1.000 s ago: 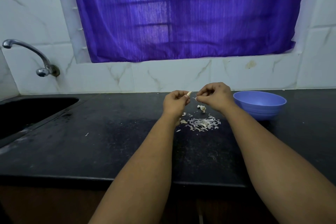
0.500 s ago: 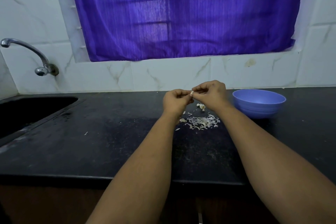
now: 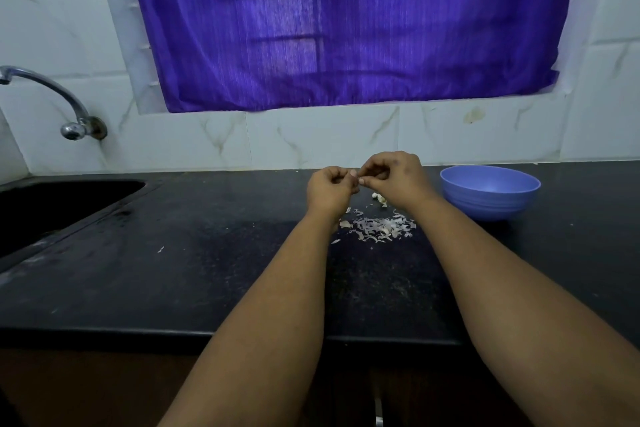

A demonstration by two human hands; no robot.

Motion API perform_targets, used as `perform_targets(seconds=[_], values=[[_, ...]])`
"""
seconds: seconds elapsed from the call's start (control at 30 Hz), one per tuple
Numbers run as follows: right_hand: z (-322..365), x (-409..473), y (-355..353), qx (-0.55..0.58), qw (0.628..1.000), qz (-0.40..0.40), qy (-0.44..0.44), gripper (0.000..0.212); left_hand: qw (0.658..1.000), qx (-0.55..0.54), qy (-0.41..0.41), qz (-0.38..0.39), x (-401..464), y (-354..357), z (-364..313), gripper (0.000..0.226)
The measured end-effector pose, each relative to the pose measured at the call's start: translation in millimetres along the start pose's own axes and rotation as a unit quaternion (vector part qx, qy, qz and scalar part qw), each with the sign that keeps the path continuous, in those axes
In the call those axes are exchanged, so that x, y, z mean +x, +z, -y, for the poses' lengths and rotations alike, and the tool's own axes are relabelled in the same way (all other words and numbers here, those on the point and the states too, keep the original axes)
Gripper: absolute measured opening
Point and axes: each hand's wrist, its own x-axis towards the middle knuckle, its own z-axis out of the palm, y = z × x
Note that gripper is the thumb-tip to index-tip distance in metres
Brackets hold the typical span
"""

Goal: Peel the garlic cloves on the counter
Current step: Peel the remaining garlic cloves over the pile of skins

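Above the far middle of the black stone desk [image 3: 194, 274], your left hand [image 3: 330, 189] and right hand [image 3: 394, 177] pinch one small pale garlic clove [image 3: 361, 180], a heap of papery white skins [image 3: 379, 227] marking cloves done, a few pale cloves [image 3: 380, 198] left near the blue plastic bowl [image 3: 490, 199].

Both bare forearms are reaching forward over the counter [image 3: 173, 270], converging. The left hand [image 3: 329, 189] and right hand [image 3: 394, 177] are meeting fingertip to fingertip above it, fingers curled, pinching something tiny between them, too small to identify.
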Motion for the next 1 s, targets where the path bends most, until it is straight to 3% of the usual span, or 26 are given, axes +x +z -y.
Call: perform_targets(seconds=[0.33,0.67,0.83,1.0], values=[[-4.4,2.9,5.3,-0.016,0.997,0.071,0.04,0.007,1.0,0.002,-0.002,0.012,-1.4,0.1,-3.1,0.009],[5.0,1.9,11.2,-0.061,0.99,0.12,0.033,0.008,0.997,-0.003,-0.057,-0.054,3.7,2.2,1.7,0.019],[0.4,2.1,7.8,0.031,0.99,0.088,0.107,0.008,0.994,-0.077,-0.063,-0.056,8.0,-0.5,1.9,0.028],[-0.9,1.7,0.4,0.017,0.992,0.0,0.122,0.007,0.993,-0.1,-0.048,-0.034,9.1,-0.9,2.4,0.02]])
